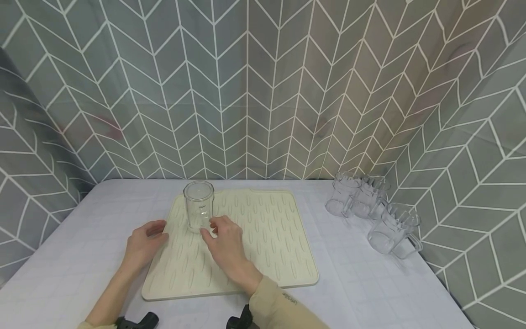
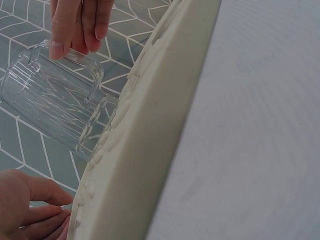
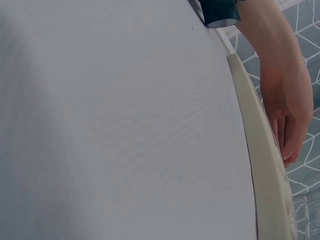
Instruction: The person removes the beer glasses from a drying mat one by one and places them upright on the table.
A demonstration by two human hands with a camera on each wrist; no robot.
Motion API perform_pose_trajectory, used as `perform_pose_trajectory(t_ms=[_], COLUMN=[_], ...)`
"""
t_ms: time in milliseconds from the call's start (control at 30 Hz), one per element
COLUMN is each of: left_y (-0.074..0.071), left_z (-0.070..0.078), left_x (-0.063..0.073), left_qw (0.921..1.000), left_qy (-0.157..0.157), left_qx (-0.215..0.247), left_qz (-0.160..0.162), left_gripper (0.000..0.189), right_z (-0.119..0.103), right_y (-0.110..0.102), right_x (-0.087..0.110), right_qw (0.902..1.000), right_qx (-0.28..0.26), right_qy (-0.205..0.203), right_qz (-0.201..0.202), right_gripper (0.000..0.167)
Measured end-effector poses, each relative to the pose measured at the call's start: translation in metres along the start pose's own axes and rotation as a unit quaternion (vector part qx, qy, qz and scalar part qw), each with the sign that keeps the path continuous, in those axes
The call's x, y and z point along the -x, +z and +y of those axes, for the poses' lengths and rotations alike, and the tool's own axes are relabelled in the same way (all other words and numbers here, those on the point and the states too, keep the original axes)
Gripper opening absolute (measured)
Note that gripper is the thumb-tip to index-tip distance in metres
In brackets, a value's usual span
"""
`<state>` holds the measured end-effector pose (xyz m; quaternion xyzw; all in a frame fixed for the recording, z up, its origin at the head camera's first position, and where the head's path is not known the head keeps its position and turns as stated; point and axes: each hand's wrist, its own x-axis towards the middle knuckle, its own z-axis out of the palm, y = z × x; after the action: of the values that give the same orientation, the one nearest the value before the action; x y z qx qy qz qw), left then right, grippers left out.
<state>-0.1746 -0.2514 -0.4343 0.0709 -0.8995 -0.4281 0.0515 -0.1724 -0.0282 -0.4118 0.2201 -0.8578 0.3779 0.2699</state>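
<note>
A clear glass mug (image 1: 199, 206) stands on the left part of a cream ridged mat (image 1: 263, 246). My right hand (image 1: 226, 244) is at its near right side, with thumb and fingertips at the handle (image 2: 92, 75), as the left wrist view shows. My left hand (image 1: 144, 242) is beside the mat's left edge, its fingers loosely bent, apart from the mug and holding nothing. In the right wrist view the left hand (image 3: 289, 107) hangs beyond the mat's edge, and only a bit of the mug shows at the lower right.
Several more clear glass mugs (image 1: 388, 230) stand toward the right rear of the table. A white cloth (image 1: 353, 292) covers the table. Grey curtains (image 1: 263, 91) with a white chevron pattern enclose the back and sides.
</note>
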Motion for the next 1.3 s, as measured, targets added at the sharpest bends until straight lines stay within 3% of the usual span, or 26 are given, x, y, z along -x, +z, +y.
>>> perform_pose_trajectory(t_ms=[167, 667, 1300], left_y=[-0.001, 0.0, -0.001], left_z=[0.001, 0.002, 0.0], left_x=[0.0, 0.0, -0.002], left_qw=[1.0, 1.0, 0.9999], left_qy=[-0.002, -0.003, -0.014], left_qx=[0.0, -0.001, 0.0], left_qz=[-0.006, 0.001, -0.006], left_gripper=[0.054, 0.053, 0.054], right_z=[0.001, 0.004, 0.006], right_y=[0.005, 0.009, 0.009], right_x=[0.002, 0.004, 0.003], right_qw=[0.9998, 0.9999, 0.9998], right_qx=[-0.004, 0.002, 0.02], right_qy=[0.01, 0.006, -0.002], right_qz=[-0.016, -0.013, 0.008], right_gripper=[0.016, 0.015, 0.007])
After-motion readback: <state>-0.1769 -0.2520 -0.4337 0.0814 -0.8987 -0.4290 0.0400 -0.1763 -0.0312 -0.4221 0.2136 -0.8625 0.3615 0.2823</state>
